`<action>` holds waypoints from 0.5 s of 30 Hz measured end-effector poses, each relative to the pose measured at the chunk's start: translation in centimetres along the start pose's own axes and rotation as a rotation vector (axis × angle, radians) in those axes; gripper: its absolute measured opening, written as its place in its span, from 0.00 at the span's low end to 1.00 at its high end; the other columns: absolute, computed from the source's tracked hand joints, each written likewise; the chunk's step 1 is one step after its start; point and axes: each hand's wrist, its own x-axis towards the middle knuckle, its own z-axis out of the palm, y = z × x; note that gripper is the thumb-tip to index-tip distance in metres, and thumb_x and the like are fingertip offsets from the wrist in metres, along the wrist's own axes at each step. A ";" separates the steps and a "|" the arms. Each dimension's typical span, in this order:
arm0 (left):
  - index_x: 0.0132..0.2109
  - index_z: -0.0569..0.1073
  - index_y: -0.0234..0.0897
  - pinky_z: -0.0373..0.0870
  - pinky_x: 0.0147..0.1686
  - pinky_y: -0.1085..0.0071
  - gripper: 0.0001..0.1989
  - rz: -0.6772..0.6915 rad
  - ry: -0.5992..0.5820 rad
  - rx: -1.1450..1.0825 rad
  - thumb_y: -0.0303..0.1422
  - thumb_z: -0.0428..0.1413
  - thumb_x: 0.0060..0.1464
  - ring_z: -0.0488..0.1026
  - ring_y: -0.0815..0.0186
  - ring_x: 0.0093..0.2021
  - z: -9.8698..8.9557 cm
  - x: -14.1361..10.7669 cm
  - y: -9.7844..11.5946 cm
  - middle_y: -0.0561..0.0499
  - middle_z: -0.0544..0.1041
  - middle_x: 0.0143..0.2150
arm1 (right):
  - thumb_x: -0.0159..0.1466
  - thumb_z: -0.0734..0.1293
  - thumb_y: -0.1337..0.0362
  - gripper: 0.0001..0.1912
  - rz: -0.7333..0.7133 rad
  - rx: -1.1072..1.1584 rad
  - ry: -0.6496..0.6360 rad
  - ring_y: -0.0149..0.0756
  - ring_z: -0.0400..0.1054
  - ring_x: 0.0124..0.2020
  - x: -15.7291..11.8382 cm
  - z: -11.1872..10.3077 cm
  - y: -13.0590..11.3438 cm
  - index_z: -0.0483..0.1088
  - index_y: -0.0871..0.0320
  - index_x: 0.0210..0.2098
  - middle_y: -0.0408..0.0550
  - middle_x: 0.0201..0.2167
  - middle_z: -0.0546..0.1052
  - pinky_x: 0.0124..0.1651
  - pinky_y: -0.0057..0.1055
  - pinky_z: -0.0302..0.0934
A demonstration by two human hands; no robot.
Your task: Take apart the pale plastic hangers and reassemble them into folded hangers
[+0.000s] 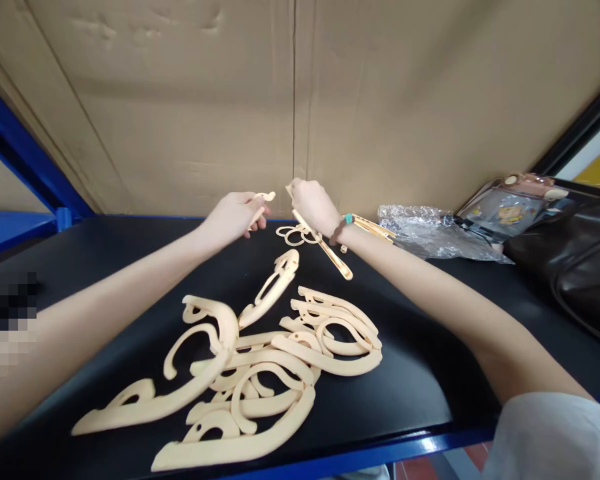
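Observation:
My left hand (235,215) is raised over the far part of the table, its fingers closed on a cream plastic hanger piece (266,196) with a hooked end. The rest of that piece is partly hidden by the fingers. To its right, my right hand (313,202) is closed, knuckles up, on another cream part. A long, slotted hanger arm (336,259) slants down from beneath this hand. Nearer to me lies a heap of curved cream hanger pieces (260,403), several of them overlapping. One folded hanger piece (273,288) lies at the far end of the heap.
Behind the hands are cream rings (295,233) and thin cream strips (373,228). Crumpled clear plastic bags (430,233) lie at the right, beside a dark leather bag (570,260). A cardboard wall (205,100) closes off the back of the black tabletop (400,393).

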 end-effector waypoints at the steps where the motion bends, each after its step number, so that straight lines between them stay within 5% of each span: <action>1: 0.28 0.73 0.35 0.60 0.21 0.73 0.11 0.000 0.002 0.042 0.35 0.53 0.55 0.65 0.68 0.21 -0.8 0.5 -0.6 0.50 0.73 0.23 | 0.71 0.49 0.73 0.15 0.044 0.018 0.025 0.40 0.74 0.37 0.3 -0.1 0.7 0.65 0.65 0.45 0.60 0.38 0.77 0.37 0.32 0.64; 5: 0.27 0.74 0.36 0.62 0.30 0.69 0.07 -0.016 0.079 0.198 0.36 0.58 0.48 0.70 0.62 0.29 -3.3 2.4 -3.4 0.48 0.75 0.26 | 0.72 0.50 0.69 0.15 0.159 0.203 0.195 0.34 0.73 0.30 0.8 -0.7 2.4 0.65 0.62 0.48 0.52 0.35 0.77 0.35 0.30 0.64; 9: 0.27 0.71 0.37 0.64 0.38 0.65 0.10 -0.008 0.184 0.298 0.35 0.64 0.40 0.72 0.53 0.39 -3.9 2.9 -5.4 0.46 0.75 0.28 | 0.71 0.51 0.71 0.16 0.123 0.337 0.311 0.29 0.70 0.25 -0.1 -2.5 2.6 0.65 0.61 0.51 0.47 0.33 0.77 0.37 0.29 0.64; 13: 0.39 0.74 0.35 0.61 0.52 0.63 0.15 0.091 0.238 0.316 0.41 0.60 0.49 0.66 0.49 0.55 -2.3 1.7 -3.8 0.42 0.76 0.47 | 0.70 0.50 0.72 0.18 0.017 0.347 0.451 0.29 0.71 0.27 -1.2 -5.6 1.7 0.62 0.60 0.55 0.44 0.32 0.76 0.39 0.28 0.65; 15: 0.45 0.74 0.35 0.63 0.52 0.63 0.20 0.129 0.128 0.179 0.46 0.51 0.58 0.69 0.54 0.53 -0.7 0.6 -1.5 0.42 0.76 0.51 | 0.69 0.51 0.71 0.17 -0.098 0.307 0.583 0.32 0.71 0.30 -1.4 -7.7 0.9 0.63 0.58 0.52 0.44 0.31 0.75 0.40 0.30 0.66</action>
